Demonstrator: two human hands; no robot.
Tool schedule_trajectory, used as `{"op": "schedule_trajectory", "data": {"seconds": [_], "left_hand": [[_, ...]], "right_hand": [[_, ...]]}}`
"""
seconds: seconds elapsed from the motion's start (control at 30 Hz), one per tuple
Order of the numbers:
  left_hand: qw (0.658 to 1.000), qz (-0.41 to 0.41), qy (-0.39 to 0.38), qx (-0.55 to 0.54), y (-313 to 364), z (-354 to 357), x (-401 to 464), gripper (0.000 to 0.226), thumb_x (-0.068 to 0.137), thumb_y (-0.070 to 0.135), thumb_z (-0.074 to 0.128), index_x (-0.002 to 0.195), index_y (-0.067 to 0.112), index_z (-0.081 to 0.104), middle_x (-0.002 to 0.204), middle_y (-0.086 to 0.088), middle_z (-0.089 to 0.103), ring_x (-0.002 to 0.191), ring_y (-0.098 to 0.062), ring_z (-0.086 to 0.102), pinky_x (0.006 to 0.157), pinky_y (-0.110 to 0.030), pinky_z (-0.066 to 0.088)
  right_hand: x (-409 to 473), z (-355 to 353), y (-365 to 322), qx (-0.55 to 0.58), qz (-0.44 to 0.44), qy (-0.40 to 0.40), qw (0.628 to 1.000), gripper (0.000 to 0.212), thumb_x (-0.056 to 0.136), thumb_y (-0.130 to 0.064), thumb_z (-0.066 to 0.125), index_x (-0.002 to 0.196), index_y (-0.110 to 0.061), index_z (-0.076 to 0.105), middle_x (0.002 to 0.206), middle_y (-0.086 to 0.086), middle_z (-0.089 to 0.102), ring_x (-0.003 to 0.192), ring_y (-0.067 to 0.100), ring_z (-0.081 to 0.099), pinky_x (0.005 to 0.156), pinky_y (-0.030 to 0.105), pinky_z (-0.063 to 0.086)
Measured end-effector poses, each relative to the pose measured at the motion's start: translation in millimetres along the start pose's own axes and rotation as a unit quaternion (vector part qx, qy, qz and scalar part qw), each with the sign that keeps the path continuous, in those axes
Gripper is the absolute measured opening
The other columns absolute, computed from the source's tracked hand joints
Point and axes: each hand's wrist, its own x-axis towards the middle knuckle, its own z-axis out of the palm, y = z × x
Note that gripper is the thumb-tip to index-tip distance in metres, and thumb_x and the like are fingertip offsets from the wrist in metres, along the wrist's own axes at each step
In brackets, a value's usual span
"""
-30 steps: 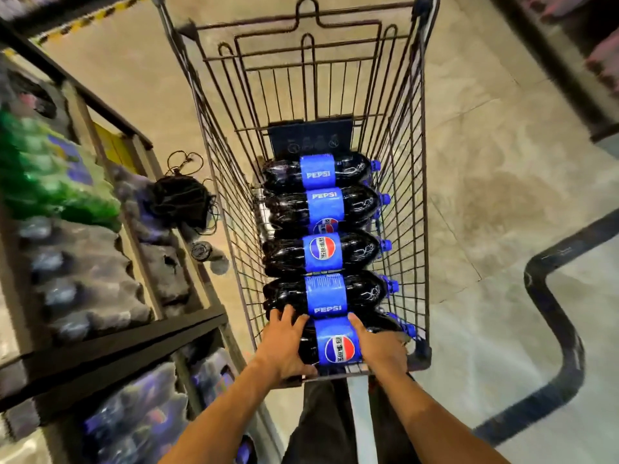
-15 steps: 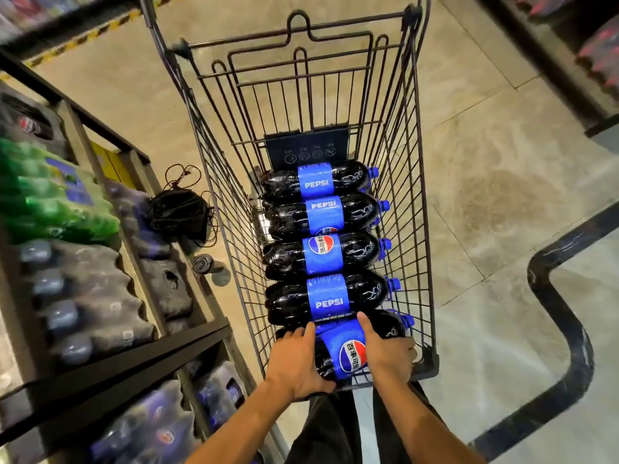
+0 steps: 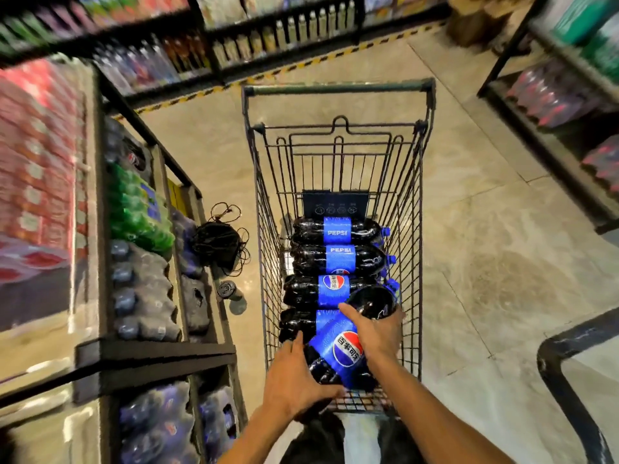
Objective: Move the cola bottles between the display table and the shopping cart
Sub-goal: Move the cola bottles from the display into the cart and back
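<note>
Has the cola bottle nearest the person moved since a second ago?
Yes. The held bottle lay flat across the shopping cart; now both hands tilt it, cap end raised over the next bottle.

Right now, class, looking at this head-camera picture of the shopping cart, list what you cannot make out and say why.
- Held Pepsi bottle: its base is hidden by the left hand; the right hand covers part of its shoulder.
- Fourth Pepsi bottle in the shopping cart: mostly hidden behind the held one.
- Red packs at the left edge: blurred, brand unreadable.
- Far shelf bottles: too small and blurred.
</note>
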Motion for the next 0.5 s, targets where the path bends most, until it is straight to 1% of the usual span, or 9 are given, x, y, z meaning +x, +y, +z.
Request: {"op": "schedule_trajectory", "data": {"seconds": [0.03,0.1,0.17,0.2,0.27,0.33,0.4,0.47,0.5], "left_hand": [[1.000,-0.006,0.011,-0.001,7,-6,-2,0.152,0.039,0.099,0.065,0.160,0.017,0.024,0.149,-0.002,0.044,0.138,-0.021,0.045,0.113,-0.037,0.043],[0.999,-0.013,0.040,-0.022,21,-17,-9,0.136,0.039,0.094,0.071,0.150,0.022,0.039,0.132,0.003,0.048,0.126,-0.018,0.052,0.106,-0.034,0.047],[0.994,-0.021,0.086,-0.059,35,-24,-22,0.120,0.039,0.087,0.077,0.139,0.026,0.049,0.119,0.010,0.046,0.116,-0.014,0.054,0.100,-0.030,0.048],[0.991,-0.029,0.110,-0.072,41,-26,-29,0.115,0.039,0.085,0.077,0.135,0.027,0.052,0.115,0.011,0.045,0.113,-0.012,0.054,0.098,-0.029,0.048],[0.984,-0.044,0.150,-0.088,52,-29,-42,0.111,0.039,0.086,0.076,0.131,0.027,0.053,0.112,0.012,0.045,0.110,-0.011,0.053,0.096,-0.028,0.048],[0.974,-0.069,0.184,-0.109,63,-30,-57,0.107,0.040,0.084,0.077,0.128,0.027,0.053,0.112,0.012,0.048,0.104,-0.009,0.052,0.093,-0.027,0.048],[0.962,-0.092,0.217,-0.139,73,-30,-73,0.098,0.039,0.079,0.079,0.121,0.029,0.055,0.111,0.012,0.055,0.100,-0.008,0.056,0.090,-0.028,0.051],[0.945,-0.117,0.251,-0.176,81,-26,-93,0.087,0.039,0.075,0.080,0.111,0.032,0.056,0.102,0.016,0.062,0.093,-0.009,0.062,0.084,-0.030,0.053],[0.936,-0.129,0.263,-0.194,84,-23,-104,0.085,0.040,0.074,0.080,0.110,0.033,0.056,0.100,0.017,0.064,0.091,-0.009,0.064,0.082,-0.030,0.054]], "right_hand": [[-2,-3,-11,-0.003,-0.021,-0.012,1.000,0.141,0.032,-0.068,0.098,0.150,-0.019,0.040,0.138,0.012,0.062,0.124,0.034,0.063,0.106,0.050,0.053],[-7,-10,-34,-0.009,-0.058,-0.030,0.998,0.134,0.041,-0.063,0.099,0.152,-0.019,0.038,0.140,0.015,0.059,0.126,0.035,0.061,0.107,0.050,0.052],[-10,-14,-52,-0.027,-0.097,-0.059,0.993,0.140,0.038,-0.072,0.094,0.154,-0.020,0.034,0.143,0.015,0.057,0.128,0.035,0.059,0.108,0.051,0.051],[-14,-17,-62,-0.037,-0.116,-0.071,0.990,0.142,0.036,-0.077,0.090,0.154,-0.021,0.033,0.144,0.015,0.056,0.129,0.036,0.059,0.108,0.052,0.050],[-20,-22,-76,-0.045,-0.147,-0.096,0.983,0.144,0.037,-0.079,0.089,0.155,-0.021,0.032,0.145,0.015,0.055,0.130,0.036,0.058,0.109,0.052,0.050],[-28,-27,-88,-0.058,-0.175,-0.130,0.974,0.140,0.045,-0.072,0.094,0.156,-0.019,0.029,0.144,0.016,0.054,0.130,0.037,0.057,0.108,0.050,0.050],[-36,-29,-97,-0.082,-0.204,-0.154,0.963,0.137,0.052,-0.068,0.095,0.158,-0.017,0.026,0.146,0.020,0.052,0.131,0.040,0.055,0.108,0.052,0.050],[-50,-30,-103,-0.105,-0.234,-0.183,0.949,0.137,0.055,-0.065,0.095,0.159,-0.013,0.023,0.147,0.023,0.050,0.135,0.042,0.052,0.111,0.054,0.047],[-59,-30,-104,-0.112,-0.251,-0.197,0.941,0.135,0.057,-0.062,0.096,0.159,-0.011,0.023,0.148,0.024,0.048,0.137,0.042,0.050,0.112,0.053,0.045]]}}
